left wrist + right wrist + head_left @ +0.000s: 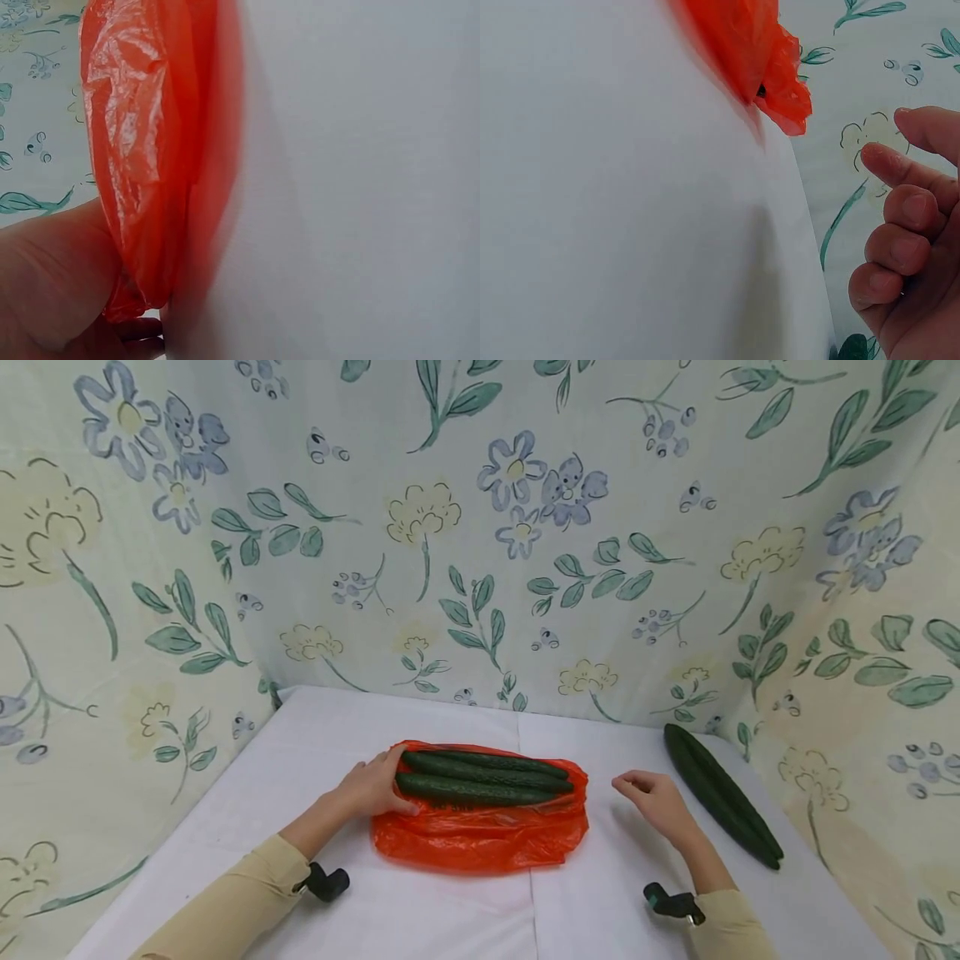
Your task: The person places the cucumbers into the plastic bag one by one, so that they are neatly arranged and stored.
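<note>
Bag: the orange plastic bag point(480, 835) lay flat on the white table point(420, 910), near its middle, with its open mouth toward the back wall.
Cucumbers on the bag: three cucumbers point(480, 774) lay side by side on the bag's upper part, lengthwise from left to right, touching one another.
Your left hand: your left hand point(372, 787) rested at the left end of the bag, fingers laid against the left tips of the cucumbers and the plastic beneath them. From the head view the fingers looked gently bent over those ends; whether they truly gripped anything I cannot tell. In the left wrist view the bag point(142, 150) bulged just beyond your palm, touching it.
Your right hand: your right hand point(654, 797) was beside the bag's right edge, near it but apart, holding nothing. Its fingers point(900, 217) were loosely curled, with the thumb and forefinger close together, as the right wrist view showed. There the bag's crumpled corner point(780, 75) sat ahead of the fingertips with bare table between.
Spare cucumbers: two more cucumbers point(720, 793) lay together on the table to the right of your right hand, slanting from the back corner toward the front, well apart from the bag.
Surroundings: a flowered cloth point(480, 527) hung behind and at both sides of the table.
</note>
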{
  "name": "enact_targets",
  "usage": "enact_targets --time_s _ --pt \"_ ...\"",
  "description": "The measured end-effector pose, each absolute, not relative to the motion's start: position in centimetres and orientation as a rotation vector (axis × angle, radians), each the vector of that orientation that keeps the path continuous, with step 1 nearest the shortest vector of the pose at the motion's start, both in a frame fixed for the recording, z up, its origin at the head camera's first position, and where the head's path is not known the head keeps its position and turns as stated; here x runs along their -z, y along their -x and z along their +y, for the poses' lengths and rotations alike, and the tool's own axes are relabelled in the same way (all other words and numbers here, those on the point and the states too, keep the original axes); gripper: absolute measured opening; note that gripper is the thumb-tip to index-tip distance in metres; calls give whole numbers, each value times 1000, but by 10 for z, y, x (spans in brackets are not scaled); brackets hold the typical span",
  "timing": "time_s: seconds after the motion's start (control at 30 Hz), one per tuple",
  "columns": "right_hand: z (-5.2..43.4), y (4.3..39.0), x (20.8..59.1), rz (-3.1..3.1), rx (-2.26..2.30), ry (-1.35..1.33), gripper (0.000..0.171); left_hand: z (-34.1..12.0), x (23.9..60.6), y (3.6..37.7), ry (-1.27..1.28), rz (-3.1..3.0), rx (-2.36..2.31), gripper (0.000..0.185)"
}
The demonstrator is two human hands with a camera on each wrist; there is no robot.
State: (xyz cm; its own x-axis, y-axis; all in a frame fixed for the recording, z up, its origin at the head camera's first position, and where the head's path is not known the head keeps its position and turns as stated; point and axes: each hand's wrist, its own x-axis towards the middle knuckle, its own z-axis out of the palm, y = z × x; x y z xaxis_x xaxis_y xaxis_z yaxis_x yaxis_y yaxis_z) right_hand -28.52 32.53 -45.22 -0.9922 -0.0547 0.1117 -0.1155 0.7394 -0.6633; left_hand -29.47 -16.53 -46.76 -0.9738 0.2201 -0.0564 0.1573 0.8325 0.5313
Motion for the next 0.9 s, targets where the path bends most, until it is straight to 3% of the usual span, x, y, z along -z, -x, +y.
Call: enact_targets --time_s 0.7,0.9 --pt "414 258 451 -2679 -1166 259 69 -169 471 298 -337 2905 -768 117" --pt "432 256 454 -2687 -1085 323 68 -170 474 300 -332 2902 -779 118"
